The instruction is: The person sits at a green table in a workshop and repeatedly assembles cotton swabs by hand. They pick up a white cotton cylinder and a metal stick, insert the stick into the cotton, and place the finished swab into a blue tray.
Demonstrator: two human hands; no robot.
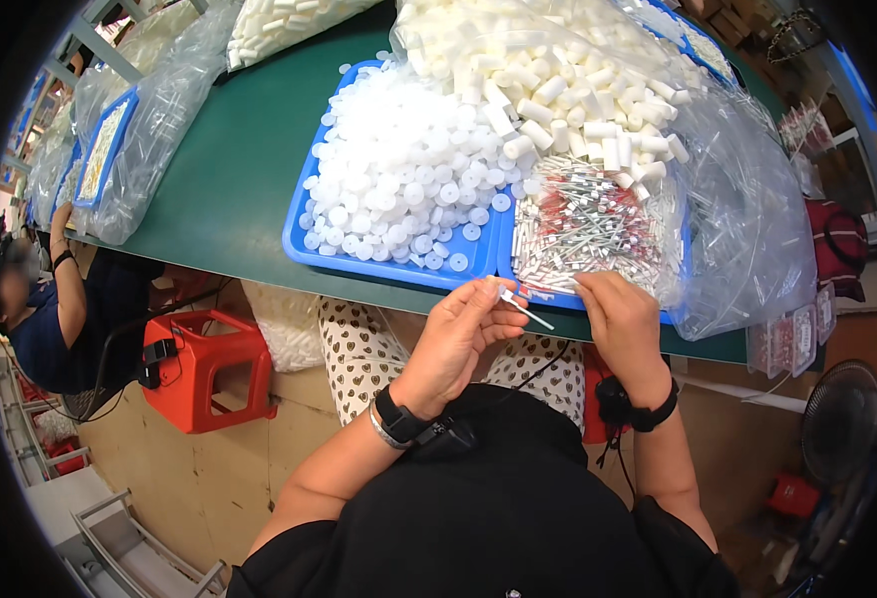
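Note:
My left hand point(455, 337), in front of the table's near edge, pinches a thin white stick point(532, 316) with a small white piece at its upper end. The stick slants down to the right. At the front of a blue tray point(560, 299) of thin metal and white rods point(590, 224) with red bits among them, my right hand point(625, 331) has its fingers closed together. Whatever its fingertips may hold is too small to tell. Left of the rods, a second blue tray point(383, 273) bears a heap of translucent white discs point(388, 164) with small central holes.
Cream foam-like cylinders point(548, 100) spill from a clear bag behind the rods. Loose clear plastic point(742, 219) hangs over the green table's point(229, 189) right end. At far left sits another person point(54, 319), near a red stool point(204, 374). A black fan point(842, 419) stands at right.

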